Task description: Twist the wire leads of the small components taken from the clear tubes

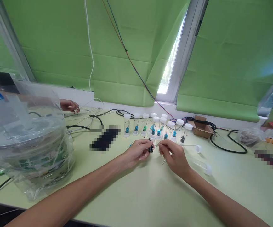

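With the small dark piece point(150, 149) taken as the dial's hub, it is gripped between the thumb and fingers of the left hand point(136, 153); a thin strand point(156, 145) seems to be pinched beside it by the closed fingertips of the right hand point(174, 156). About ten capped tubes point(136, 124) are stood upright from ten to two o'clock, with small pieces seen inside, and can be judged done. The held piece is judged unfinished: a white cap point(198, 148) is left loose at three and a tube on its side point(199, 164) toward four. What more is left cannot be told. Room is offered by the tabletop point(136, 198) at six, between the forearms; its near edge is shown between seven and eight. Movement is bounded by a bagged bundle point(32, 148) at nine and a cardboard box point(200, 129) at two. Another person's hand point(69, 105) is seen well apart, near ten.
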A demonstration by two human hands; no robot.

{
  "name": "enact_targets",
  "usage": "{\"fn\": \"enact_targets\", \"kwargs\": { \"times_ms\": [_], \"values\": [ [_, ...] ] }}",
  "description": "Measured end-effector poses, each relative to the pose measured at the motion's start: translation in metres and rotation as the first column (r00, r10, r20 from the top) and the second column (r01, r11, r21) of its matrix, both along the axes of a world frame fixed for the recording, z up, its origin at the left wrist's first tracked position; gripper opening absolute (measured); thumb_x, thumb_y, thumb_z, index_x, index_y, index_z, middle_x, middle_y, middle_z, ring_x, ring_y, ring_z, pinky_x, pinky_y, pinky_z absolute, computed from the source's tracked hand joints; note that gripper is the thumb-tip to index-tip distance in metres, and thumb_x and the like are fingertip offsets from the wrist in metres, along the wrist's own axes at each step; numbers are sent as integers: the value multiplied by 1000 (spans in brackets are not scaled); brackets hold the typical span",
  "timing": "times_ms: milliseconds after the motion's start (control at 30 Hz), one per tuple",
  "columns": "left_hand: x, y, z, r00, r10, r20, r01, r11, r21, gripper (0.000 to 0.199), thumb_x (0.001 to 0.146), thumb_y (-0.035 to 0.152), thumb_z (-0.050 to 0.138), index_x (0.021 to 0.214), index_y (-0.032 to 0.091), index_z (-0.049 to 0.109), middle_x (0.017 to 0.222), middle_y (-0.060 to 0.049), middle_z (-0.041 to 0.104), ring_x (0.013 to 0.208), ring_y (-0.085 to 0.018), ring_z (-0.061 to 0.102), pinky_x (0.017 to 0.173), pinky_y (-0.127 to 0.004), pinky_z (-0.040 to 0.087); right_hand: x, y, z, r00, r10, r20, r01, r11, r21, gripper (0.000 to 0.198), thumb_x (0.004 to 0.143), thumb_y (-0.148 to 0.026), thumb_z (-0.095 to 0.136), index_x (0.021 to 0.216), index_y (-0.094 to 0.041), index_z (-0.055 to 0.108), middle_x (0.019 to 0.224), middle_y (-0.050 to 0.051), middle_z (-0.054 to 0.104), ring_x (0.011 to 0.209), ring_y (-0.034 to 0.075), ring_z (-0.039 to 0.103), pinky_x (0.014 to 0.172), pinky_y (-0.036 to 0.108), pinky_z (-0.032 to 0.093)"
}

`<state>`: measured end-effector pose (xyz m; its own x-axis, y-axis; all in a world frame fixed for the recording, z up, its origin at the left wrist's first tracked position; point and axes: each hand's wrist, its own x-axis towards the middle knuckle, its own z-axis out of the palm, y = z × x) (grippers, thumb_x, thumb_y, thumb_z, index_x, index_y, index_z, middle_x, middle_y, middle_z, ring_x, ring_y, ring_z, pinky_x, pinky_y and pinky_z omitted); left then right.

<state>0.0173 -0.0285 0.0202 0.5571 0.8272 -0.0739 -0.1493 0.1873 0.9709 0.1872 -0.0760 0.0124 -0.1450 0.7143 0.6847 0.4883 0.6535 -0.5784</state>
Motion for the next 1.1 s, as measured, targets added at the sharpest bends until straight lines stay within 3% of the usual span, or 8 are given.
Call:
{"fn": "enact_targets", "kwargs": {
  "times_ms": [633,833,1100],
  "values": [
    [0,1,-3,999,29,34,-31,999,34,32,73,44,71,78,13,64,78,-2,59,44,-2,40,37,-19,20,-3,-1,-2,982,50,-183,-72,991,-111,17,93,-30,50,81,-20,56,66,0,56,56,11,52,52,24,44],
    [0,3,-3,1000,30,5,-30,995,94,37,75,49,69,82,12,67,57,1,53,45,-6,44,41,-20,29,-3,1,-2,959,46,-278,-92,983,-156,20,92,-36,52,80,-20,58,65,0,55,55,12,52,51,25,44],
    [-2,8,-6,1000,-8,17,4,973,231,37,73,44,72,91,12,69,64,-3,60,54,-11,54,55,-26,43,-4,4,2,896,48,-441,-156,965,-212,24,88,-39,58,76,-19,55,65,-1,55,51,11,50,46,24,43]
  ]
}}
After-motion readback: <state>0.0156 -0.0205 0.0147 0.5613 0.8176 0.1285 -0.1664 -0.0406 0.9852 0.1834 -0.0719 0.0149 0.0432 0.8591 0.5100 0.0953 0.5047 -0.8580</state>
